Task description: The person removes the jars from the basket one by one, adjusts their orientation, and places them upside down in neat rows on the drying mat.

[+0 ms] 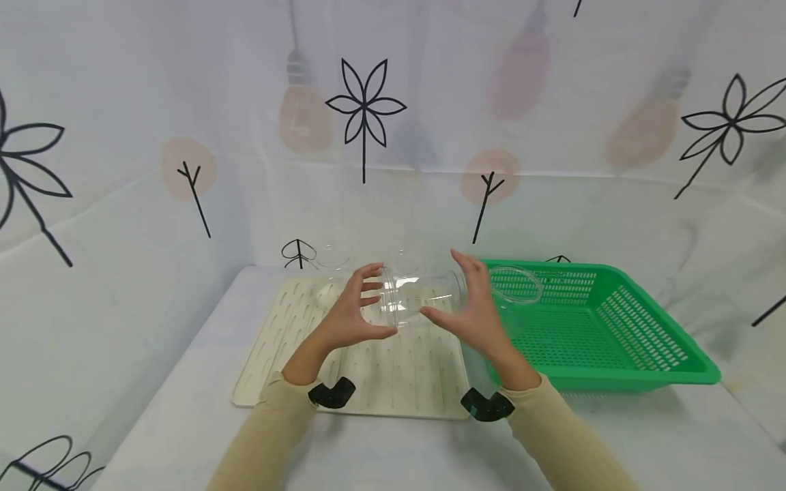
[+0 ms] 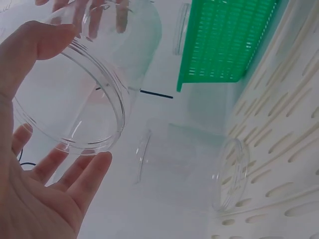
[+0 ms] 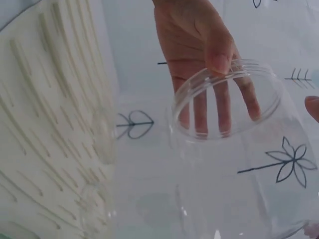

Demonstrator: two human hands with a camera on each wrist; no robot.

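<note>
Both hands hold a clear jar (image 1: 424, 296) on its side above a cream draining mat (image 1: 393, 389). My left hand (image 1: 353, 314) grips the threaded mouth end, thumb and fingers at the rim (image 2: 119, 99). My right hand (image 1: 475, 314) holds the other end, with thumb in front and fingers behind; some of those fingers show through the jar wall in the left wrist view. Another clear jar (image 2: 184, 169) stands on the mat. The right wrist view shows the left hand (image 3: 194, 40) at the jar's mouth.
A green slotted basket (image 1: 645, 378) stands to the right of the mat. At its left end shows a further clear jar (image 1: 516, 300); I cannot tell whether it is inside. A patterned white cloth (image 1: 417, 136) hangs behind the table (image 1: 393, 457).
</note>
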